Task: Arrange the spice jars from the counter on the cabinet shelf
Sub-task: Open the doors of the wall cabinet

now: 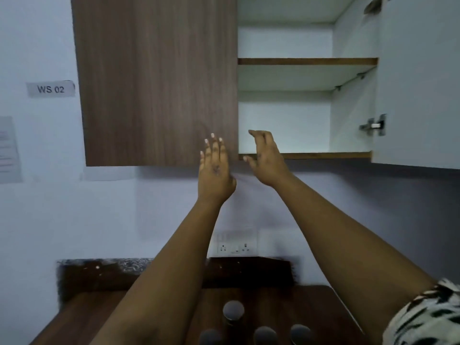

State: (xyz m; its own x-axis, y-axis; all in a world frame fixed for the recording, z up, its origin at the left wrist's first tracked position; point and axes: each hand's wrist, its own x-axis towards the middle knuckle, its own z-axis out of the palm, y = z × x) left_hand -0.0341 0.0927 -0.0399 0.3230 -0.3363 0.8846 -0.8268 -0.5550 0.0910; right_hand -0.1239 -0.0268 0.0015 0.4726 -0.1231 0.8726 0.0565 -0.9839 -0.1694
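My left hand [214, 168] lies flat and empty, fingers spread against the wood-grain cabinet door [156, 80]. My right hand [267, 159] hangs loosely open, holding nothing, at the smooth white shelf [305, 155]. Four round-lidded spice jars [233, 311] stand below on the dark wooden counter [311, 310].

Black-and-white patterned right sleeve [428, 317]

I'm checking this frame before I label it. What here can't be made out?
All in the head view:
- Spice jars: only the lids show, blurred; three are cut by the bottom edge, and any behind the forearms are hidden.
- Paper sheet on the wall: text too blurred to read.
- Left cabinet half: hidden behind the closed door.
- Left hand and right hand: both empty.
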